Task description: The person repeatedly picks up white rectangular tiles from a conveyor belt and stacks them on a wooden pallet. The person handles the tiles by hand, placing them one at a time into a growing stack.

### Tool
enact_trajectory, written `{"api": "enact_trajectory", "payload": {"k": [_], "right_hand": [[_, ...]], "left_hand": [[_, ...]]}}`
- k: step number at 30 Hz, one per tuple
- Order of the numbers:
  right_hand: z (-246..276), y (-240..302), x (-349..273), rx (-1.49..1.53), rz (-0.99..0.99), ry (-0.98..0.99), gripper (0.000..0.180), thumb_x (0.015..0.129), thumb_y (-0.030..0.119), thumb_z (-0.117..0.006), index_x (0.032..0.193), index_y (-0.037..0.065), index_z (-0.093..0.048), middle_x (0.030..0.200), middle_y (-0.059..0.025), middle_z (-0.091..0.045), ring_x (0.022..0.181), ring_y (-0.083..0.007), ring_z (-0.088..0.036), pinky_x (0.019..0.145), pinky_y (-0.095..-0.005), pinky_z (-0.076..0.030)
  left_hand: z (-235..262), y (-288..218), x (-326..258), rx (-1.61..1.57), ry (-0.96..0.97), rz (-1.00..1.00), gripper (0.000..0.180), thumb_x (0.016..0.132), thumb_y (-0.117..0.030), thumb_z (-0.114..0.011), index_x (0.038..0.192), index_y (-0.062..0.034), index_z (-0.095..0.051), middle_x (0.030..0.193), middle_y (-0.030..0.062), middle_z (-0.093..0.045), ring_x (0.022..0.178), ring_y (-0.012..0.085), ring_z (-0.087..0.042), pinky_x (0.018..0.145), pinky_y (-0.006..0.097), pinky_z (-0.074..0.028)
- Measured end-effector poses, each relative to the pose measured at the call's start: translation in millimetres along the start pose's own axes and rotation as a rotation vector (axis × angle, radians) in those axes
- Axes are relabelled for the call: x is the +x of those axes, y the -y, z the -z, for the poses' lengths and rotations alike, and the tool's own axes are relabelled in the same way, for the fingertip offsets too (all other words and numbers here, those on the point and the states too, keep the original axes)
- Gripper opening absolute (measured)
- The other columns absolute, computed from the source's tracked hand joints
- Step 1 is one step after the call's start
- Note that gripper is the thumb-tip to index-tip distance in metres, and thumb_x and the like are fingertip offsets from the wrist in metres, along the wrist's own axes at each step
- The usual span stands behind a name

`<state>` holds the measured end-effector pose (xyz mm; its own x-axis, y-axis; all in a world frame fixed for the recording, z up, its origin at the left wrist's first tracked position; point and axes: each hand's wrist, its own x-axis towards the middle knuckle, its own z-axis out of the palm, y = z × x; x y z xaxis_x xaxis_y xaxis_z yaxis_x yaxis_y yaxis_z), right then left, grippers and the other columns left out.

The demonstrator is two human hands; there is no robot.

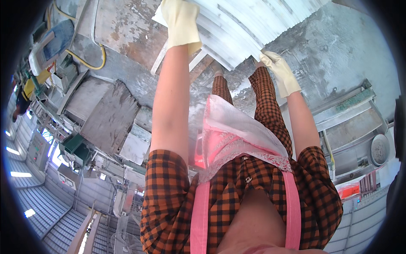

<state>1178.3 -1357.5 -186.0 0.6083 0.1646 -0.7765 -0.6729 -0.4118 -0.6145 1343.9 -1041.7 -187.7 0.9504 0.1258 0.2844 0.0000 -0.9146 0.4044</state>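
Observation:
A row of long white strips, perhaps stone or tile, lies side by side in front of me at the top of the head view. I wear cream rubber gloves on both hands. My left hand reaches over the left end of the strips, and its fingers are cut off by the top edge of the view. At the near right corner of the row, my right hand has its fingers bent and closed on the end of a white strip. Pale bars stick out beneath the row near my left wrist.
Below lies a wet, stained grey floor. A yellow hose curves across it on the left, near machinery and flat grey boards. To the right stand a metal frame and a round pan. Another person is at the far left.

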Motion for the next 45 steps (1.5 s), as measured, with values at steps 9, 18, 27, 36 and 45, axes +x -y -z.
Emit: {"api": "enact_trajectory", "payload": {"k": [9,18,27,36,45], "right_hand": [[10.5,-4.5,10.6,-0.156,0.146,0.090,0.051,0.093,0.049,-0.061,0.102,-0.001,-0.068,0.088,-0.0113,-0.067,0.081,-0.0209,-0.063,0.075,-0.0318,-0.049],[20.8,-0.4,22.3,-0.611,0.546,0.147,0.032,0.099,0.034,-0.054,0.104,0.004,-0.065,0.071,-0.0157,-0.061,0.063,-0.0273,-0.059,0.060,-0.0389,-0.047],[9.6,-3.7,15.9,-0.046,0.131,0.275,0.038,0.098,0.023,-0.054,0.129,0.002,-0.059,0.088,-0.0085,-0.068,0.081,-0.0168,-0.061,0.077,-0.0304,-0.049],[8.9,-68.6,41.2,0.626,-0.134,0.250,0.047,0.104,0.036,-0.043,0.136,0.003,-0.054,0.133,-0.0113,-0.059,0.120,-0.0210,-0.056,0.111,-0.0337,-0.038],[-91.2,-96.5,139.4,0.894,-0.412,0.067,0.037,0.094,0.025,-0.053,0.115,-0.006,-0.056,0.109,-0.0154,-0.063,0.101,-0.0264,-0.065,0.086,-0.0320,-0.054]], "left_hand": [[40.1,-2.8,72.5,0.437,0.748,-0.738,0.012,0.074,-0.007,-0.057,0.070,-0.0060,-0.068,0.074,0.0189,-0.067,0.073,0.0363,-0.068,0.064,0.047,-0.053],[25.3,-11.5,76.5,0.664,1.054,-0.941,0.016,0.077,-0.010,-0.057,0.078,-0.0057,-0.072,0.084,0.0155,-0.071,0.079,0.0309,-0.070,0.065,0.045,-0.054],[45.3,-54.9,57.9,0.837,0.975,-0.675,0.025,0.087,-0.002,-0.047,0.101,-0.0068,-0.067,0.101,0.0137,-0.071,0.087,0.0363,-0.069,0.073,0.047,-0.055],[38.3,-61.8,48.3,0.838,0.851,-0.425,0.025,0.094,-0.018,-0.047,0.101,-0.0107,-0.070,0.098,0.0116,-0.072,0.086,0.0284,-0.071,0.072,0.040,-0.056],[27.0,-74.6,30.0,0.883,0.684,-0.019,0.048,0.098,-0.046,-0.042,0.126,-0.0139,-0.064,0.118,0.0134,-0.067,0.097,0.0297,-0.069,0.084,0.038,-0.054]]}}
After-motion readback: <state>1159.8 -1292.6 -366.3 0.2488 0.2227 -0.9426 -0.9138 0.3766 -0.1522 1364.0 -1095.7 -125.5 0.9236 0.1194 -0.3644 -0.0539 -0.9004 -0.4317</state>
